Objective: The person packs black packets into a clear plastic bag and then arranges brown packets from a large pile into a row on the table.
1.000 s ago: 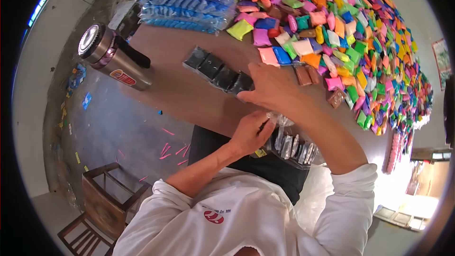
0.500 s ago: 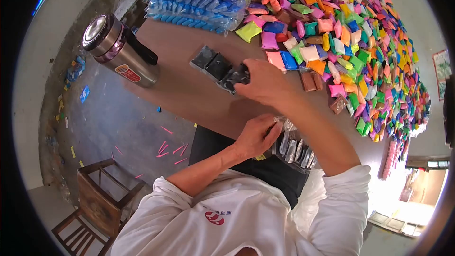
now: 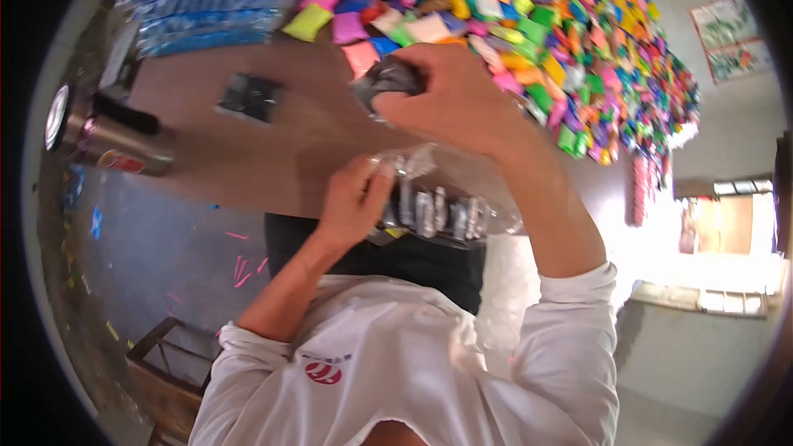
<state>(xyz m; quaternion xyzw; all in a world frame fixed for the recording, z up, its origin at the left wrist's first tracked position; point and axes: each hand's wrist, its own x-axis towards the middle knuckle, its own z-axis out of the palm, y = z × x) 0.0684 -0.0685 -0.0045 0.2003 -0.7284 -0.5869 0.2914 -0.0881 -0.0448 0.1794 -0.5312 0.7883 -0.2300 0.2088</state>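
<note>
My right hand [image 3: 450,95] is closed round dark packets [image 3: 395,77], held above the table beside the colourful pile; their exact number is unclear. One flat black packet [image 3: 250,97] lies by itself on the brown table [image 3: 273,161]. At the table's near edge, my left hand [image 3: 357,202] pinches the rim of a clear plastic bag [image 3: 421,161]. Several dark packets in shiny wrapping [image 3: 438,211] stand side by side inside that bag, near my lap.
A large heap of small colourful packets [image 3: 529,29] covers the far and right side. Bagged blue and purple rows [image 3: 206,4] lie at the back left. A steel flask [image 3: 124,144] lies towards the left edge. A wooden chair [image 3: 169,372] stands on the floor at the lower left.
My right hand has lifted dark packets off the table, leaving one of the row behind. The bag's opening shows wider beside my left hand. The whole view has shifted and turned.
</note>
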